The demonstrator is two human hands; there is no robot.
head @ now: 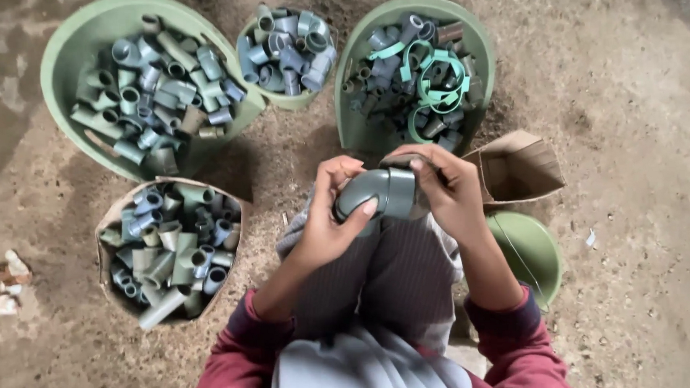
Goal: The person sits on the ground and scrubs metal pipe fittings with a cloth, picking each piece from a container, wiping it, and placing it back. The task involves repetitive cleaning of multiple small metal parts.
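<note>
Centrally, a grey pipe elbow (377,193) was held above the person's lap, both hands on it. Left hand (327,221): grip clasped around the elbow's curved end, thumb pressed on its front. Right hand (444,187): grip closed over the elbow's open collar end, fingers curled across the top. Sleeves were dark red; a grey cloth lay over the knees. On the dirt floor (632,92), ahead of the hands: a large green basin (72,43) filled with grey pipe fittings; a smaller green bowl (288,100) of short grey fittings beside it; a third green basin (477,36) with dark fittings and green clips. Left of the knees stood a round brown basket (105,225) of mixed fittings. Right of the hands: an open cardboard box (524,165), and below it a green bowl (530,249).
</note>
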